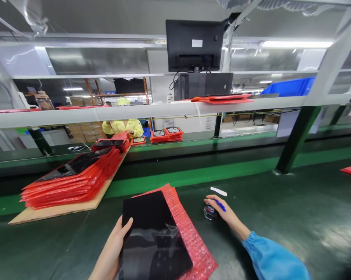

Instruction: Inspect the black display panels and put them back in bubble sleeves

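Note:
My left hand (114, 243) grips the left edge of a flat black glass-like panel (153, 237), thumb on top and fingers hidden below. The panel has a glossy film on its lower part and is tilted towards me. Under it and to its right shows a red bubble-wrap sheet or bag (190, 233). On the right, my right hand (222, 210) is closed, with a blue pen (220, 205) tucked in it. Its fingertips are at a small, shiny, rounded metal-and-clear object (209, 212) on the bench; whether they grip it, I cannot tell. A white paper strip (218, 191) lies just beyond that hand.
Black panels on red bubble wrap form a stack (73, 182) on a wooden board (54, 214) at left. A green post (298, 140) rises from the bench (280, 202). A white shelf beam (146, 110) crosses ahead. Beyond stands a person in yellow (136, 127) near smaller red packs (174, 134).

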### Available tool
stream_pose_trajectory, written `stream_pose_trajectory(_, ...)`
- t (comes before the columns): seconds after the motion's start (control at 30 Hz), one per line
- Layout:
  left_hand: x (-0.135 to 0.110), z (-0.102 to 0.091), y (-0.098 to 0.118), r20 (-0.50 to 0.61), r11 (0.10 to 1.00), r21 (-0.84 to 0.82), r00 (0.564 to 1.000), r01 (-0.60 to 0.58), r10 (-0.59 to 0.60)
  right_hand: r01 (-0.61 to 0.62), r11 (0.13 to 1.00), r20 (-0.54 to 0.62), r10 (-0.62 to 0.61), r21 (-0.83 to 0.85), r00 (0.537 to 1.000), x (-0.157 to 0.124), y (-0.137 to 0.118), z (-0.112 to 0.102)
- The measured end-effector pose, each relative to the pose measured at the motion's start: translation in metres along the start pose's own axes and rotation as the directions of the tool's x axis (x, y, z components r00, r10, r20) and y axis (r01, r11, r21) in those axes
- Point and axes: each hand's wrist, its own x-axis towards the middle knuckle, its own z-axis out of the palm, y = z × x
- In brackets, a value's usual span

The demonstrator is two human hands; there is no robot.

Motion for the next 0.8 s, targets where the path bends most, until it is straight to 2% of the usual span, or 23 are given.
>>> stream_pose_trajectory(0.1, 0.009, -0.004, 0.005, 0.050, 0.995, 0.104, 0.999, -0.007, 0.002, -0.054, 0.998, 0.095, 0.049, 0.043, 0.994, 0.003, 0.013, 0.001)
stream_pose_trajectory(0.2, 0.031, -0.020, 0.006, 0.055, 0.970, 0.244, 0.998, -0.011, -0.003, -0.094, 0.991, 0.156, 0.079, 0.090, 0.985, 0.012, 0.024, 0.003)
stream_pose_trajectory(0.3, 0.046, -0.035, 0.004, 0.045, 0.932, 0.362, 0.999, 0.003, -0.020, -0.103, 0.985, 0.217, 0.070, 0.142, 0.974, 0.020, 0.033, 0.010)
stream_pose_trajectory(0.37, 0.046, -0.039, 0.004, 0.060, 0.924, 0.381, 0.997, 0.013, -0.039, -0.105, 0.979, 0.260, 0.058, 0.173, 0.964, 0.023, 0.037, 0.015)
stream_pose_trajectory(0.53, 0.031, -0.028, 0.014, 0.086, 0.940, 0.340, 0.996, -0.014, -0.016, -0.091, 0.971, 0.270, 0.029, 0.220, 0.962, 0.029, 0.045, 0.021)
stream_pose_trajectory(0.8, 0.030, 0.001, 0.039, 0.032, 0.981, 0.185, 0.998, -0.065, 0.061, -0.018, 0.980, 0.096, -0.001, 0.197, 0.995, 0.027, 0.047, 0.021)
